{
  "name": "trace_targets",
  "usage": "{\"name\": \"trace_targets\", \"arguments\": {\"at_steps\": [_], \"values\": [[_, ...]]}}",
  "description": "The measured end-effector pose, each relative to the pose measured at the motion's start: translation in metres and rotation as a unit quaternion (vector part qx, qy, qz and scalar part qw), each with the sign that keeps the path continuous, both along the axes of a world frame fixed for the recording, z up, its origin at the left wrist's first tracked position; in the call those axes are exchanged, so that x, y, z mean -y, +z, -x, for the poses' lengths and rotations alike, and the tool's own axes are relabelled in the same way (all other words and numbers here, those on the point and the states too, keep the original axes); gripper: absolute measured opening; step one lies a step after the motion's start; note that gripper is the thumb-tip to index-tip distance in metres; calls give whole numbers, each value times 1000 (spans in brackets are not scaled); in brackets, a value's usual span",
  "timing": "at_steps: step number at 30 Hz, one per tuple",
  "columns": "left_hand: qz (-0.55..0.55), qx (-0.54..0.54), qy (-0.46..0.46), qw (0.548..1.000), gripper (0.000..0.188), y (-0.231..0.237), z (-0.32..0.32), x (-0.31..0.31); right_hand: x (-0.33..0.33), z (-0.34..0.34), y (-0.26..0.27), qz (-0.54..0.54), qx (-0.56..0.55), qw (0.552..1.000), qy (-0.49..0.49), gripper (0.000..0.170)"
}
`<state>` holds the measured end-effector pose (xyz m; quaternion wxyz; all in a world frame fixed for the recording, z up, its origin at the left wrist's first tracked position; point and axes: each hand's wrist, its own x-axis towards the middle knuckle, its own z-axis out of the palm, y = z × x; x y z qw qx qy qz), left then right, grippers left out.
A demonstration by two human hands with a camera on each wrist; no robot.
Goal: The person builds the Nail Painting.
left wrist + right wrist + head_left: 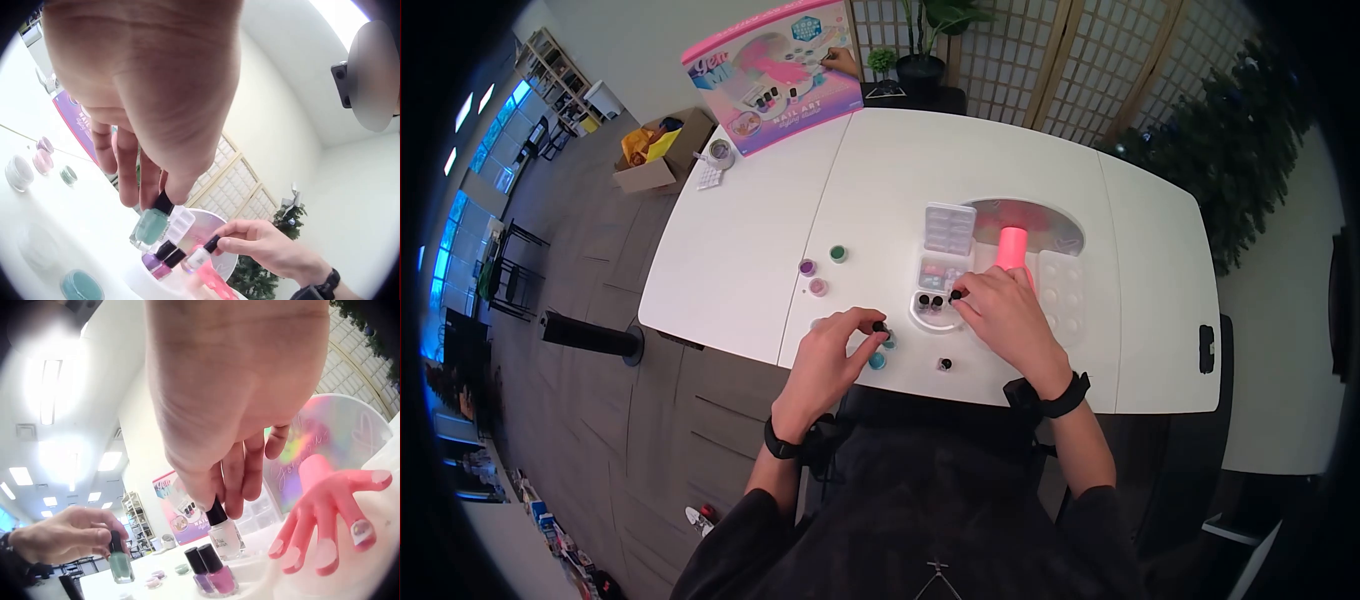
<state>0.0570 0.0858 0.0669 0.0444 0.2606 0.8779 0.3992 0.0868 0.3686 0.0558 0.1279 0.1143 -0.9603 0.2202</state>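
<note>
My left hand (pixel 832 352) pinches the black cap of a teal nail polish bottle (pixel 150 227), held upright near the table's front edge. An open jar of teal glitter (pixel 877 361) sits just below it. With thumb and fingers, my right hand (pixel 1012 318) grips the black cap of a clear-white nail polish bottle (pixel 226 540). That bottle is at the white stand (pixel 937 322), beside a purple polish bottle (pixel 197 575) and a pink polish bottle (pixel 220 578). A pink model hand (pixel 328 503) lies right of them, one fingertip decorated.
Another small black-capped bottle (pixel 944 365) stands near the front edge. Green (pixel 838 254), purple (pixel 807 268) and pink (pixel 818 288) jars are to the left. A lidded compartment case (pixel 949 228) lies open behind the stand. A nail art box (pixel 775 75) stands at the back left.
</note>
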Motion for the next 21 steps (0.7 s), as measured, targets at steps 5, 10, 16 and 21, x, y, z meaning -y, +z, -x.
{"name": "trace_targets", "arguments": {"at_steps": [5,10,16,21], "values": [[-29,24,-22,999,25,6,-4,-15,-1,-2,-17,-56,1,998,-10,24],[-46,-12,-44,998,25,15,-10,-30,1,-26,13,-26,-60,998,-21,34],[-115,-28,-165,979,25,27,-33,-63,6,-84,28,181,70,981,13,34],[-122,-38,-201,971,43,8,-53,-79,-8,-121,9,217,79,970,-70,28]]}}
